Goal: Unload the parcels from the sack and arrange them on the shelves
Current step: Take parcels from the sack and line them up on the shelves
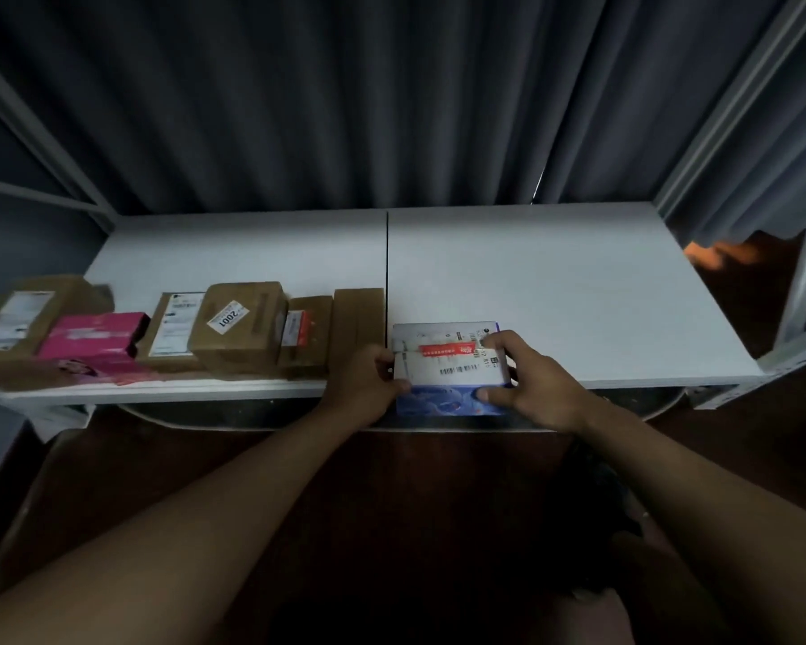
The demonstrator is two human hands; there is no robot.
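Observation:
A white and blue parcel box with a red strip and barcode labels sits at the front edge of the white shelf, just right of the shelf's middle seam. My left hand grips its left side and my right hand grips its right side, thumb on the blue front face. To its left stands a row of parcels: a plain brown box, a small brown box with a red label, a taped brown box marked 2001, a flat labelled box, a pink box and a brown box.
The shelf's right half behind and beside the held box is bare white board. Grey metal uprights frame the shelf at both ends. A dark pleated curtain hangs behind. Dark floor lies below, with a dim dark shape near my right forearm.

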